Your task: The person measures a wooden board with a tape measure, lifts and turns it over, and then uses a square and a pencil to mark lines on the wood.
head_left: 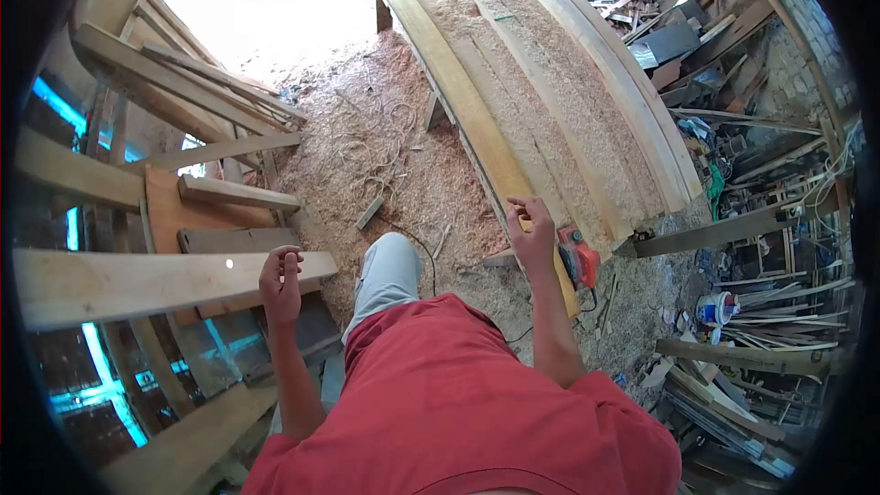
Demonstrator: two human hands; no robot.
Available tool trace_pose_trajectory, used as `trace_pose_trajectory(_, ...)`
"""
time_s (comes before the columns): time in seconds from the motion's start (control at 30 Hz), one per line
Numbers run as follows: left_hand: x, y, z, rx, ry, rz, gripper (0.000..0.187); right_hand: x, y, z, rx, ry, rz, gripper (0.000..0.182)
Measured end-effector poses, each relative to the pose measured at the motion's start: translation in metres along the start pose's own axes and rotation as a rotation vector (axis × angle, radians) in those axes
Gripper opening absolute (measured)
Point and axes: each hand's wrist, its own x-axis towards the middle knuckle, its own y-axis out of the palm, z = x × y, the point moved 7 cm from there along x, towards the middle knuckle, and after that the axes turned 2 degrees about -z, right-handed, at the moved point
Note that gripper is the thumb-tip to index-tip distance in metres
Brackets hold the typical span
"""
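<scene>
My left hand (281, 282) is raised on the left with its fingers loosely bent and nothing in them. It overlaps a pale thick plank (165, 282) in this view. On the other side, my right hand (532, 225) hovers by the near end of a yellowish board (486, 142), fingers half curled and apart, holding nothing. Just right of that wrist, a red electric planer (579, 257) rests by the end of the board, its dark cord trailing down. Long boards (559, 110) strewn with shavings lie side by side on the bench beyond.
Wood shavings (357, 128) cover the floor, where a small block (369, 213) and a cord lie. Planks and frames (183, 82) lean along the left. Scrap wood (779, 312) and a paint bucket (717, 309) crowd the right. A bench leg (434, 112) juts out at the bench's left edge.
</scene>
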Motion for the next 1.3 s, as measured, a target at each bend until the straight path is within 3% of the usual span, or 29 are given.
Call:
trace_pose_trajectory(0.07,0.019,0.002,0.003,-0.027,0.037,0.003,0.02,0.005,0.011,-0.009,0.019,0.005,-0.044,0.02)
trace_pose_trajectory(0.1,0.038,0.025,0.009,-0.02,-0.071,0.047,0.02,0.023,0.012,-0.023,-0.033,0.088,0.021,0.02)
trace_pose_trajectory(0.33,0.231,0.091,0.066,-0.162,-0.144,0.046,0.02,0.175,0.103,-0.066,0.076,0.145,0.006,0.02)
trace_pose_trajectory(0.57,0.504,0.193,0.179,-0.135,-0.268,0.056,0.021,0.428,0.216,-0.152,-0.017,0.219,-0.071,0.019)
trace_pose_trajectory(0.63,0.589,0.227,0.166,-0.128,-0.311,0.044,0.02,0.5,0.244,-0.184,-0.077,0.372,-0.125,0.019)
trace_pose_trajectory(0.67,0.625,0.236,0.146,-0.137,-0.324,0.036,0.019,0.536,0.255,-0.188,-0.146,0.313,-0.113,0.02)
trace_pose_trajectory(0.87,0.784,0.247,0.104,-0.08,-0.231,0.125,0.019,0.698,0.332,-0.193,-0.056,0.287,-0.101,0.025)
trace_pose_trajectory(1.1,0.932,0.234,0.123,0.048,-0.267,-0.034,0.022,0.907,0.421,-0.21,-0.007,0.24,-0.091,0.029)
trace_pose_trajectory(1.3,1.102,0.264,0.193,0.153,-0.303,-0.114,0.026,1.154,0.572,-0.349,0.013,0.315,-0.075,0.03)
